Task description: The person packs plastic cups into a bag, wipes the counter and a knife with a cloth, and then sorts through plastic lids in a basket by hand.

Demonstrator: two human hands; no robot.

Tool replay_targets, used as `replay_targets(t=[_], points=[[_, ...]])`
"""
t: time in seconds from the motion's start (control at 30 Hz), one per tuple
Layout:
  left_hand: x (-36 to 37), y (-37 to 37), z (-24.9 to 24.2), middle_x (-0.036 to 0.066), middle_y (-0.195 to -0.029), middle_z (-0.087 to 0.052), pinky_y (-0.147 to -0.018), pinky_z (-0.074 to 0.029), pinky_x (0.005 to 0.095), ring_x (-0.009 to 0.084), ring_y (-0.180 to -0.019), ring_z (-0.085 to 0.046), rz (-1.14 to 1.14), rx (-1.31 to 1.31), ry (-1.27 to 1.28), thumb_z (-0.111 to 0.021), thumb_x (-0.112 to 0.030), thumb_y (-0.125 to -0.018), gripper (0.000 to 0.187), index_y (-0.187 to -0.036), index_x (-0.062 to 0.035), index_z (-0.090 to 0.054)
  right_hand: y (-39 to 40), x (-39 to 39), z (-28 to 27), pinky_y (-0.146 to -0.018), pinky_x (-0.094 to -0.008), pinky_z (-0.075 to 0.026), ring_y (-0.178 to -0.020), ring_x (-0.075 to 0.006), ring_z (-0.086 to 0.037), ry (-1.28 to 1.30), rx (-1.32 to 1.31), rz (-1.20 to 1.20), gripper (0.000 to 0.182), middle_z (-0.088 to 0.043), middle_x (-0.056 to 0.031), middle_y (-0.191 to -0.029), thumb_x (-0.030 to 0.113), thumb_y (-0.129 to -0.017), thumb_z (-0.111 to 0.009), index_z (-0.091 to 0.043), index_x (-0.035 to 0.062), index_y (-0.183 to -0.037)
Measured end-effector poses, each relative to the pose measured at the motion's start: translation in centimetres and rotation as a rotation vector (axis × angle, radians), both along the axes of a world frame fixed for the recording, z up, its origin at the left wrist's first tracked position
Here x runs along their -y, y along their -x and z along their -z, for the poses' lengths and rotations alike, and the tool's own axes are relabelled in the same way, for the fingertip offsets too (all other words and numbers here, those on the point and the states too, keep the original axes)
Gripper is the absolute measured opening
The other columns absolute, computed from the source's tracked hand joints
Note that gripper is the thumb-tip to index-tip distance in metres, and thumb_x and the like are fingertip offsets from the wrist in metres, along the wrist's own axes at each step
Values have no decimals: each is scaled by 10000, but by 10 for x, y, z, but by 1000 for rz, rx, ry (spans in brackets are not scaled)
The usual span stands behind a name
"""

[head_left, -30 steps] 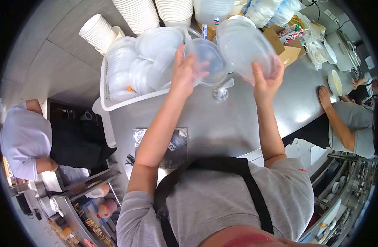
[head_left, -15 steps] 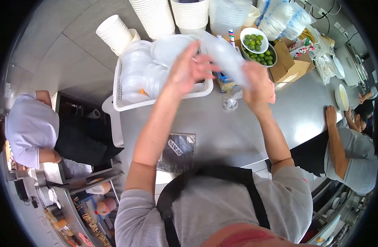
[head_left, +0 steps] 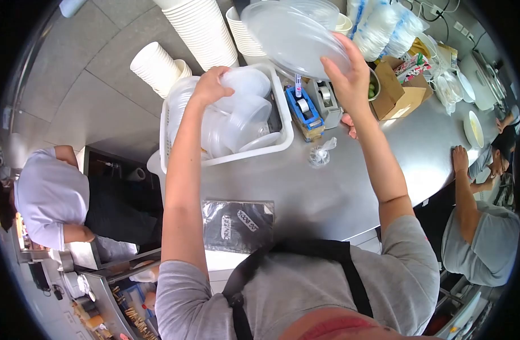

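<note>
My right hand (head_left: pixel 347 73) is raised over the back of the counter, closed on the rim of a large round translucent plastic lid (head_left: pixel 291 39), which is held tilted. Over the white plastic basket (head_left: pixel 285 141), my left hand (head_left: pixel 212 86) has thumb and fingers at the edge of another plastic lid (head_left: pixel 248 85); its fingertips are partly hidden. Clear lids and a tub-like plastic piece (head_left: pixel 245 124) lie loosely in the basket.
Stacked white tubs (head_left: pixel 200 34) stand behind the basket. To its right are a blue tape dispenser (head_left: pixel 305 110), a grey one (head_left: pixel 325 102), a knotted plastic bag (head_left: pixel 321 154) and a cardboard box (head_left: pixel 398 93). A black printed pouch (head_left: pixel 237 226) lies near the front edge. Co-workers stand on both sides.
My left hand has moved left and down to the lids in the basket. My right hand has risen with the lid, which now covers the limes. Lids in the basket have shifted.
</note>
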State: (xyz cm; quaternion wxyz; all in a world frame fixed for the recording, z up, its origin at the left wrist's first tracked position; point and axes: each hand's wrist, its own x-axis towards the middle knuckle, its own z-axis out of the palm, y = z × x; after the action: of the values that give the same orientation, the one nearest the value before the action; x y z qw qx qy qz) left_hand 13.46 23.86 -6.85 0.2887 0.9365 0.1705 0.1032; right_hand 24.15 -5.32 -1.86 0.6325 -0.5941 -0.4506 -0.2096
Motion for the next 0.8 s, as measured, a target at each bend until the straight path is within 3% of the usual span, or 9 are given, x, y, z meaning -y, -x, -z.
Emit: replay_targets(t=[0.13, 0.47, 0.53, 0.57, 0.63, 0.7, 0.73, 0.77, 0.8], points=[[15, 9, -14, 109, -1066, -551, -869, -406, 311, 258, -1001, -524, 132, 66, -182, -699, -90, -549, 587, -1108, -26, -530, -30, -46, -2, -873, -268, -400, -1002, -142, -517, 53, 76, -105, 412, -559, -69, -1100, -11, -750, -602, -513, 29, -1150], [42, 39, -22, 118, -1126, -502, -918, -353, 399, 290, -1060, -457, 135, 173, -290, -730, -150, -558, 623, -1145, -108, -524, -78, -158, 41, -887, -267, -401, -989, -125, -510, 551, -229, -664, 435, -577, -42, -1078, -6, -757, -594, -517, 66, -1178], [30, 39, -15, 156, -1190, -451, -975, -305, 385, 315, -1140, -391, 62, 585, -173, -716, -258, -662, 599, -1191, -88, -493, -74, -167, 40, -890, -271, -400, -989, -128, -511, 608, -172, -727, 452, -578, -42, -1082, -8, -755, -599, -508, 71, -1191], [19, 35, -15, 156, -1190, -451, -975, -305, 385, 315, -1140, -391, 54, 583, -169, -716, -258, -662, 599, -1191, -88, -493, -72, -169, 40, -929, -287, -370, -1044, -149, -490, 715, -143, -683, 430, -560, -65, -1119, 94, -797, -590, -486, 68, -1214], [-2, 26, -19, 187, -1275, -385, -1013, -259, 383, 339, -1219, -309, -318, 844, 135, -624, -385, -775, 577, -1218, -49, -467, -62, -174, 49, -968, -303, -340, -1099, -170, -469, 828, -112, -641, 435, -542, -89, -1156, 195, -838, -580, -464, 65, -1236], [-8, 23, -11, 202, -1343, -318, -1017, -260, 386, 337, -1261, -270, -332, 757, 127, -506, -480, -837, 634, -1266, -22, -413, -47, -178, 66, -1044, -336, -235, -1231, -217, -360, 764, -232, -484, 591, -460, -128, -1265, 485, -870, -456, -416, 59, -1278], [-10, 20, -5, 213, -1362, -288, -1020, -259, 376, 329, -1276, -254, -177, 469, 288, -490, -495, -839, 658, -1288, -25, -386, -49, -174, 65, -1075, -352, -158, -1300, -263, -253, 909, -191, -485, 799, -366, -153, -1347, 685, -811, -312, -386, 63, -1307], [-12, 19, 1, 224, -1380, -259, -1022, -259, 366, 320, -1292, -239, -17, 177, 440, -475, -510, -841, 683, -1310, -28, -360, -54, -172, 62, -1075, -352, -158, -1300, -263, -253, 914, -195, -484, 799, -366, -153, -1347, 685, -811, -312, -386, 63, -1307], [-10, 19, -1, 220, -1367, -294, -1028, -254, 348, 294, -1294, -252, -69, 171, 291, -448, -533, -846, 704, -1321, -24, -345, -56, -170, 50, -1073, -364, -165, -1296, -275, -259, 990, -210, -531, 803, -356, -155, -1355, 690, -805, -318, -380, 75, -1316]])
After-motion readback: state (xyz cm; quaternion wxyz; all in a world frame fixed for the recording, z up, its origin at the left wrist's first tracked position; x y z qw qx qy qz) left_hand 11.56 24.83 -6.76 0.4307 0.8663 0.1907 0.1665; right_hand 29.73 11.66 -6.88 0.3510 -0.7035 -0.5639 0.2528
